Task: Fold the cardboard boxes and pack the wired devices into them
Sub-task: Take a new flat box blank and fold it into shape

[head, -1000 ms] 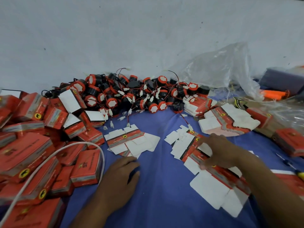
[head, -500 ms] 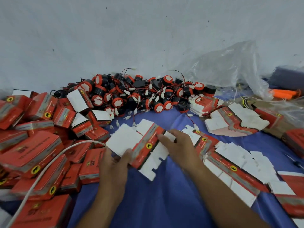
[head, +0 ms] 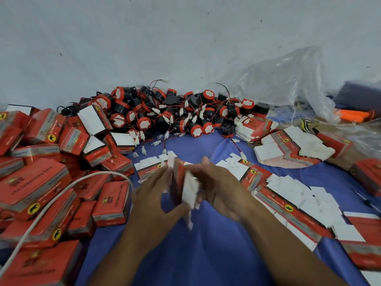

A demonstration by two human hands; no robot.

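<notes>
The left hand and right hand grip a cardboard box between them. It is edge-on and motion-blurred, with white flaps hanging below. Bare blue cloth lies open beneath the hands and nearer the viewer. Folded boxes crowd the left, flat blanks the right, and wired devices are heaped behind against the wall.

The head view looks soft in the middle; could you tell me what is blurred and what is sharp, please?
Head view: motion blur smears the cardboard box and the left hand and right hand gripping it; the wired devices and folded boxes are fairly sharp; wide-angle distortion stretches the frame's edges; lighting is soft and even.
</notes>
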